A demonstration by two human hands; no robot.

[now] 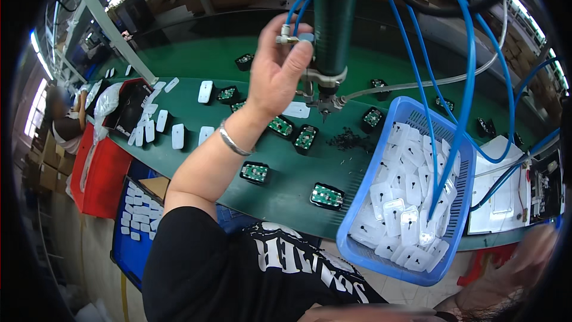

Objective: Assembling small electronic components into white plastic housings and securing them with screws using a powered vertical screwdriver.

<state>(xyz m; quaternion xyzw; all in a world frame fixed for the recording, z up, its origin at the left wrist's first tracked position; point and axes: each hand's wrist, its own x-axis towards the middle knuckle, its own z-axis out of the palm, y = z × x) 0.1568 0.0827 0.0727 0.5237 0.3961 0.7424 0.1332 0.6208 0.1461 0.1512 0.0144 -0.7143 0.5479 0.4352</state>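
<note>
My left hand [275, 74] is raised to the dark green upright cylinder [333, 18] of a suspended screwdriving tool. Its thumb and fingers close around a small air valve [293, 39] fed by blue hoses. The tool's pointed tip [325, 113] hangs over the green bench, near a heap of small dark screws [348, 139]. Around it sit black housings with green circuit boards, among them one just left of the tip [305, 138] and one near the front edge [327, 195]. My right hand [533, 250] is blurred at the far right, beyond the basket; its fingers are unclear.
A blue basket [347, 226] full of translucent white covers stands on the right. Blue hoses [471, 71] loop above it. White-topped cases [178, 136] and a red bin [98, 173] are on the left. A blue tray [122, 250] holds white pieces. Another person [65, 119] sits far left.
</note>
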